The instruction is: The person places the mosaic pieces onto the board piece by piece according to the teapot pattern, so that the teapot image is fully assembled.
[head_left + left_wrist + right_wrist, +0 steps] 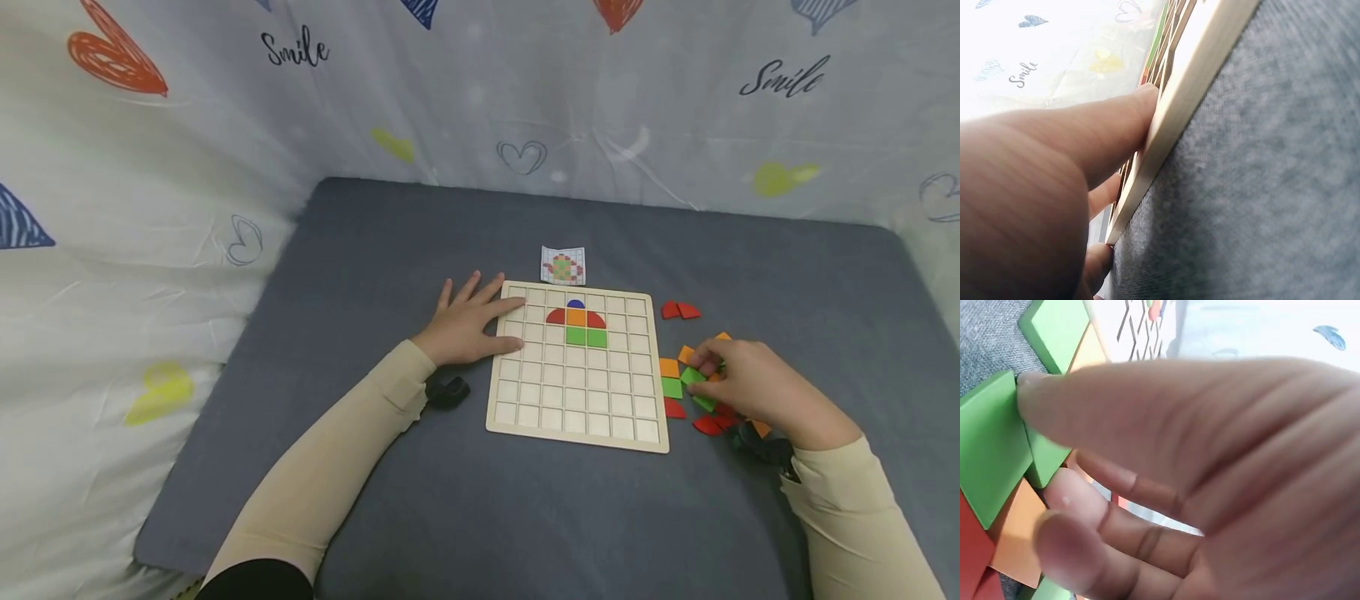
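Observation:
A light wooden grid board [528, 396] lies on the grey surface. On its upper cells sit a blue half-round tile [575, 304], an orange square tile [576, 317], red quarter-round tiles [555, 317] on both sides, and two green square tiles [576, 336]. My left hand [465, 329] rests on the board's left edge, fingers spread, thumb [1122, 119] touching the rim. Over the loose tiles right of the board, my right hand [750, 379] pinches a green square tile [1044, 459] between thumb and finger; the palm hides some tiles.
A small card [562, 267] with a coloured grid picture lies behind the board. Two red quarter-round tiles [681, 310] are at its right. Loose orange tiles [669, 367] and red tiles [707, 426] crowd near my right hand. A printed white curtain [465, 108] hangs behind.

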A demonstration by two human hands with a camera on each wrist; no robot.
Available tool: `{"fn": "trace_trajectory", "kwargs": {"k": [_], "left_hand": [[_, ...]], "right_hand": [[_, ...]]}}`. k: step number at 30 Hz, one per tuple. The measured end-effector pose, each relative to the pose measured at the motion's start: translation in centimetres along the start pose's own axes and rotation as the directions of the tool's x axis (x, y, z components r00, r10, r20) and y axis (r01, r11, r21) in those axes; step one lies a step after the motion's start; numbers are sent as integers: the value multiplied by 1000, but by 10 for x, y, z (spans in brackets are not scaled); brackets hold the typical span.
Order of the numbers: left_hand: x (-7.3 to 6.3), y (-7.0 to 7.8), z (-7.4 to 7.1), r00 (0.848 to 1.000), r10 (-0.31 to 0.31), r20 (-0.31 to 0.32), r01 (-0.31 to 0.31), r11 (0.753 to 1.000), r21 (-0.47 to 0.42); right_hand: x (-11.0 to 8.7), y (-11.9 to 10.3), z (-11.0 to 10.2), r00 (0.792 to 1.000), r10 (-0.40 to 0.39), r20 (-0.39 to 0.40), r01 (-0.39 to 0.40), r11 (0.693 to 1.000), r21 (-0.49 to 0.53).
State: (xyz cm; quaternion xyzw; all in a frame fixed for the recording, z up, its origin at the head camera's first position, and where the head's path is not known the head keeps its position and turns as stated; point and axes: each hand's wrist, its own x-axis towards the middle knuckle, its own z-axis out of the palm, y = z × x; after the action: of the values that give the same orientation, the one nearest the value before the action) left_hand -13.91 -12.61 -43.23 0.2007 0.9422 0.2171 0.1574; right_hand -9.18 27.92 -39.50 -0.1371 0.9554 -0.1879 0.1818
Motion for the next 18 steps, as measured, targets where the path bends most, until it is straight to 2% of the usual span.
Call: {"fn": "trace_trajectory", "kwargs": {"k": [9, 14, 18], "left_hand": [[0, -1, 1, 1000, 0, -2, 0, 1000, 8], [1, -2, 1, 1000, 3, 0, -3, 1000, 3], [1, -2, 1, 1000, 5, 6, -5, 1000, -1]], "right_hand": [[3, -3, 1, 1000, -16, -7, 16, 1000, -25], [0, -5, -2, 1000, -2, 3, 2, 1000, -16], [-3, -8, -3, 1000, -17, -18, 17, 1000, -15]]}}
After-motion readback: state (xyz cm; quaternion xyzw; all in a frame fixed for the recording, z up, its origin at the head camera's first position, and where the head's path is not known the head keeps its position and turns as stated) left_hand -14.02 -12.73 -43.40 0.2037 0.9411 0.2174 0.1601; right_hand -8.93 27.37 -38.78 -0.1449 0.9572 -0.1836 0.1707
